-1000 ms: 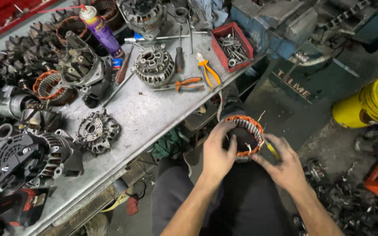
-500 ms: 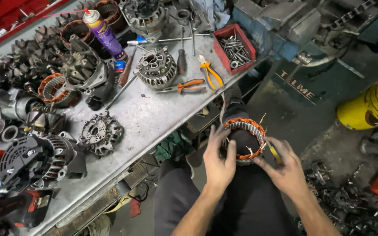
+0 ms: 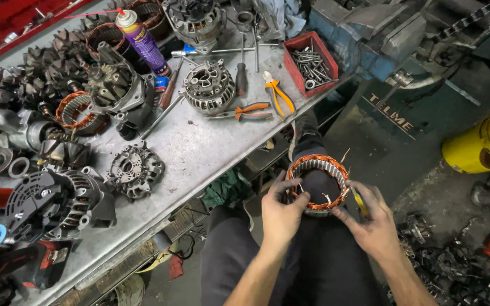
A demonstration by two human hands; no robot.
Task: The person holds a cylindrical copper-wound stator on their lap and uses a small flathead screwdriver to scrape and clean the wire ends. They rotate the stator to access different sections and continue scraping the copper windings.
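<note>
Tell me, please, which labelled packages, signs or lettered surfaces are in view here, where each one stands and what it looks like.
Spray can: far side of the metal bench, lying tilted; purple label, white top, thin red straw.
Lettered panel: dark surface below the blue vise, right of the bench; pale block letters.
Yellow drum: right edge, rounded, no readable label.
No screens in view.

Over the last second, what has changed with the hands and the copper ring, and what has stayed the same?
Little changed. Both hands kept their grip on the stator ring over the lap: the left hand at its left edge, the right hand at its right edge. The fingers shifted slightly around the rim, with no clear turn. Nothing was let go. The pliers and red tray on the metal bench stayed put.
</note>
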